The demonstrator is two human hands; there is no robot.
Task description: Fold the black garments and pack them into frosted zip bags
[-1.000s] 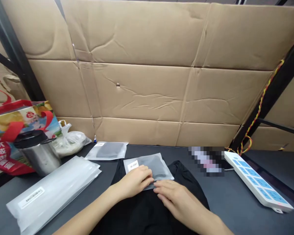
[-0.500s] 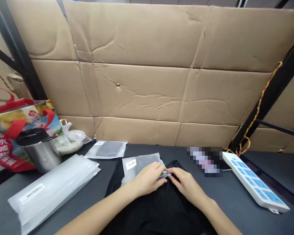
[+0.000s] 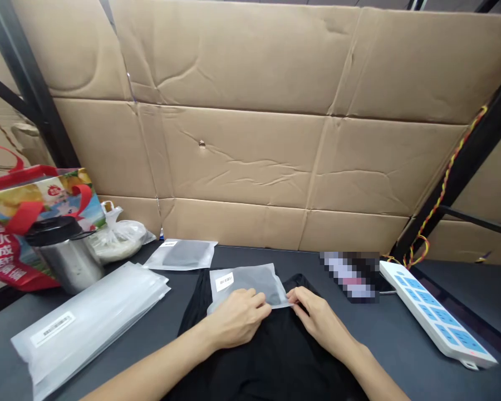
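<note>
A small frosted plastic bag (image 3: pixel 256 278) with a white barcode label and something dark inside lies on black fabric (image 3: pixel 271 362). My right hand (image 3: pixel 312 309) pinches the bag's near right corner between thumb and fingers. My left hand (image 3: pixel 240 318) is closed, its fingers curled over the near edge of the same bag, and it covers part of that edge. Its fingertips point right, apart from my right hand. The black fabric spreads out under both hands and towards me.
On the left lie a stack of frosted bags (image 3: pixel 96 323), a steel flask (image 3: pixel 69 256), a red carrier bag (image 3: pixel 20 228) and a knotted plastic bag (image 3: pixel 121 236). Another small frosted bag (image 3: pixel 183 255) is behind. A power strip (image 3: pixel 438 314) and a blurred-out item (image 3: pixel 353 278) are right. Cardboard (image 3: pixel 242 156) stands behind.
My left hand has slid left along the bag's near edge, away from my right hand. The right corner, bunched up before, now lies flatter. My right hand stays at the corner.
</note>
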